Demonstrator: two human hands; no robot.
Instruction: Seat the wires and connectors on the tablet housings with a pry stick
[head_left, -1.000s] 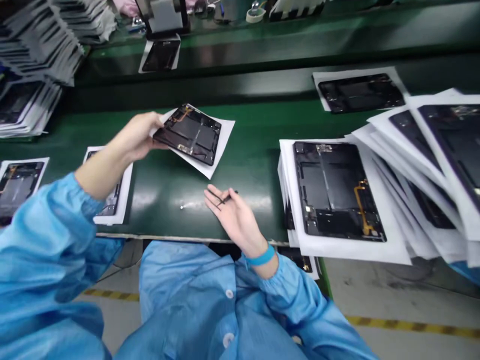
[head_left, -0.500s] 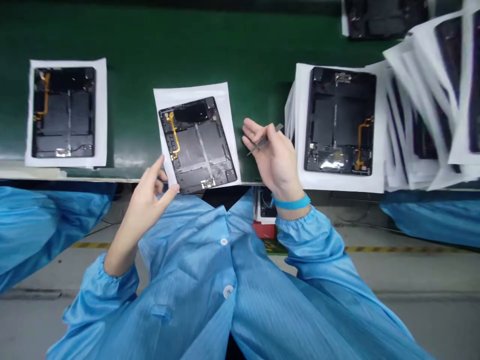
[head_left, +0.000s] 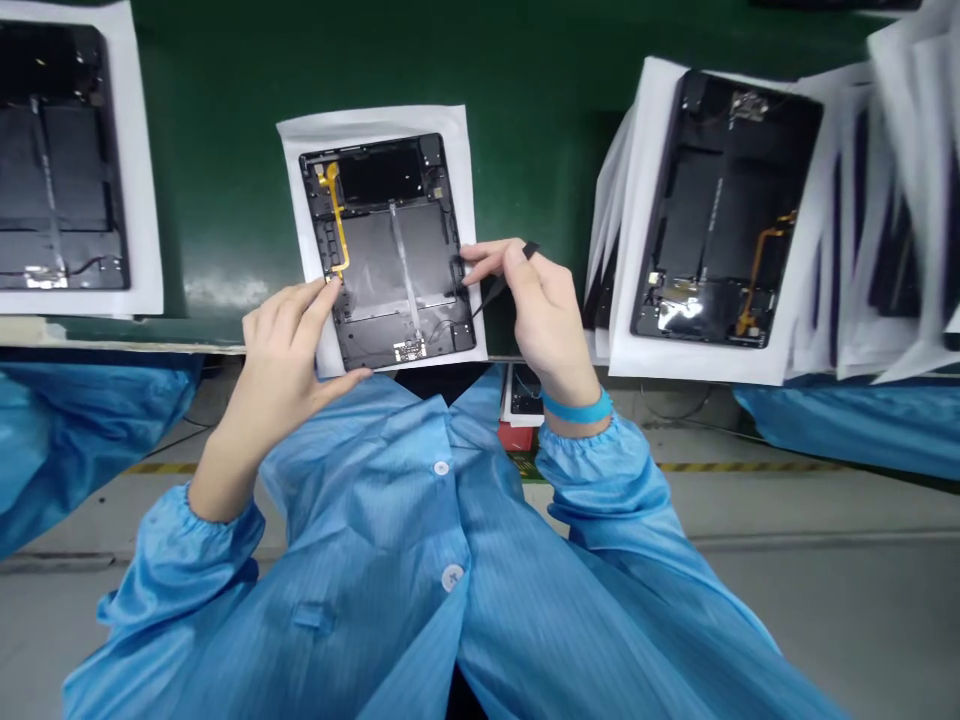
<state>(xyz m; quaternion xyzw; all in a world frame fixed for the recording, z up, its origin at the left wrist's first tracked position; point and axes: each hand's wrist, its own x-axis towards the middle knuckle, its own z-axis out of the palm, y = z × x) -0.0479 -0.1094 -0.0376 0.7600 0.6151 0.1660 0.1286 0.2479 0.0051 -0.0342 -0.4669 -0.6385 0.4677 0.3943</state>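
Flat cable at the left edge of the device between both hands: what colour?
Yellow-orange; the flat cable shows best in the head view.

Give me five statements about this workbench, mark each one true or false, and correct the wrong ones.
1. The middle tablet shell lies on a white sheet. True.
2. The right hand has a blue band around its wrist. True.
3. The right hand holds a large roll of tape. False: it holds a thin dark tool.
4. The orange ribbon cable in the middle tablet shell runs along the shell's right side. False: it runs along the left side.
5. The left hand has its fingertips at the left edge of the middle tablet shell. True.
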